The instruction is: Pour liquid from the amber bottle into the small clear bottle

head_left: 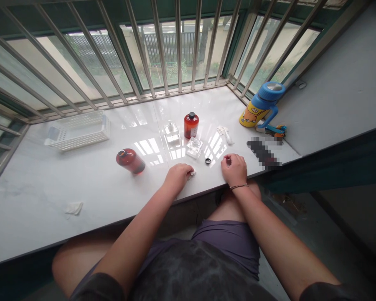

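A left hand (177,177) pinches a white tissue (192,172) near the front edge of a white windowsill (59,179) as a curled, seemingly empty right hand (235,169) rests near a black bottle cap (207,161) below a square glass bottle (194,147).

On the ledge (47,179), a wad of tissue (192,172) sits at the fingertips of the left hand (177,177), and a bottle cap (207,161) lies ahead, between that hand and the right hand (234,169). Behind the cap stand a square bottle (194,147) and a round bottle (191,125). Another bottle (130,161) lies left of the left hand, with a basket (78,130) farther left, and a flask (260,104) stands beyond the right hand.
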### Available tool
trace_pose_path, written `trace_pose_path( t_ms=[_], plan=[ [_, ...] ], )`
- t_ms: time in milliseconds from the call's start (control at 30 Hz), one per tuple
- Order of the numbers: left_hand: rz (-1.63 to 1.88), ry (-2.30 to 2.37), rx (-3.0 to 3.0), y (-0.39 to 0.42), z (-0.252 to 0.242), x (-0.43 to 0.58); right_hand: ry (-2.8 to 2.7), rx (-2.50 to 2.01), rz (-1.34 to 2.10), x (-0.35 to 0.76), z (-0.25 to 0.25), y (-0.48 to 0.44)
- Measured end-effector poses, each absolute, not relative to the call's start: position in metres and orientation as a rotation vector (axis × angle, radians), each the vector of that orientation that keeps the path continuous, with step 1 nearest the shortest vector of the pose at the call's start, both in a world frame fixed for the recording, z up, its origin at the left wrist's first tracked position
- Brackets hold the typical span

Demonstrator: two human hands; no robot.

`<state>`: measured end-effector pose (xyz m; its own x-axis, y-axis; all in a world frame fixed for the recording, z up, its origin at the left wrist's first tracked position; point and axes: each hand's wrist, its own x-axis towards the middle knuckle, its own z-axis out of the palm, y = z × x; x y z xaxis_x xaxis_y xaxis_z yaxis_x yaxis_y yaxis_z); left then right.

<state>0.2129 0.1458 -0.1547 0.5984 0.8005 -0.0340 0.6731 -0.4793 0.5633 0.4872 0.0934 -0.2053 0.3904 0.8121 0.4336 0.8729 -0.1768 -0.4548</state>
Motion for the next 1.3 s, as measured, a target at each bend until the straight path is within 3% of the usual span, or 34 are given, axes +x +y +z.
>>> trace_pose_path(
  t_ms=[333,633,867,1300],
  plan=[
    [0.158,0.727,2.224,0.086,-0.128,0.209,-1.436,-2.009,-0.125,0.485,-0.202,0.093],
    [0.675,1.332,1.325,0.064,-0.130,0.115,-1.428,-2.003,-0.100,0.486,-0.205,0.092],
    [0.564,1.672,1.828,0.110,-0.142,0.085,-1.432,-1.999,-0.107,0.486,-0.204,0.093],
    [0.406,1.526,2.089,0.105,-0.142,0.158,-1.434,-2.000,-0.124,0.487,-0.206,0.093]
  ],
)
